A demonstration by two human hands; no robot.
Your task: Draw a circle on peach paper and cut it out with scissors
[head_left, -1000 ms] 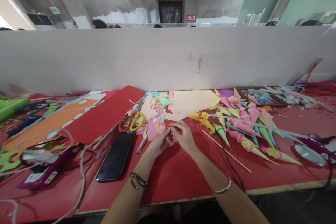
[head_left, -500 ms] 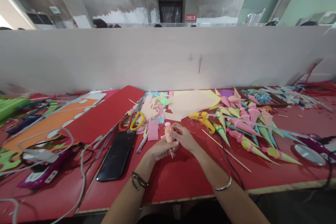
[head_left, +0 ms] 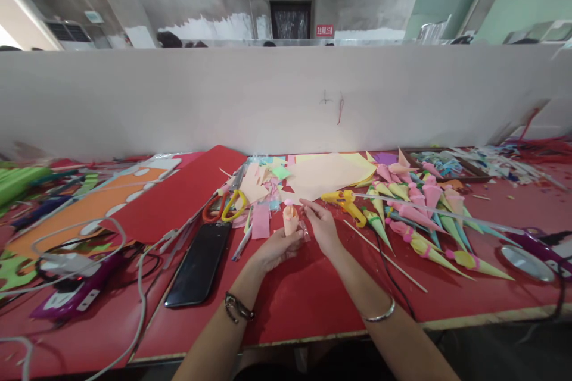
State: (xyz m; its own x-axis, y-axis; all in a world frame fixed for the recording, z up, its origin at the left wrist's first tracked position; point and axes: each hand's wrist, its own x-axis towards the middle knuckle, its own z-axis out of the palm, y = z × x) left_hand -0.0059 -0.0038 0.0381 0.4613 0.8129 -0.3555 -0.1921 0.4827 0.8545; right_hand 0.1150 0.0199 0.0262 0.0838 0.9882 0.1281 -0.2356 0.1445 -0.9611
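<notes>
At the near centre of the red bench (head_left: pixel 308 303), the left hand (head_left: pixel 276 249) is closed around a peach paper cone (head_left: pixel 290 223), which stands roughly upright with its wide end up; its lower part is hidden by the fingers. A small pink ball (head_left: pixel 288 203) shows at the cone's top, on the far side. The right hand (head_left: pixel 324 229) is just to the right of the cone, fingers loosely extended and slightly parted; contact with the cone cannot be determined. A dark bracelet (head_left: pixel 236 308) sits on the left wrist, a silver bangle (head_left: pixel 382 314) on the right. Right of the hands: a yellow glue gun (head_left: pixel 351 205), a thin wooden stick (head_left: pixel 385 257) lying diagonally, and, farther right, a heap of pink, yellow, green and blue paper cones (head_left: pixel 420 202). Far side, beyond the hands: a large peach sheet (head_left: pixel 330 177) over yellow paper, with mixed paper scraps (head_left: pixel 254 181) at its left. Left of the hands: a pink paper strip (head_left: pixel 261 220), scissors (head_left: pixel 243 197) with one red and one yellow handle, and a black phone (head_left: pixel 198 265) lying flat near them. Farther left: a long red sheet (head_left: pixel 179 196) partly over an orange one (head_left: pixel 93 214). White partition (head_left: pixel 268 95) stands along the far edge.
</notes>
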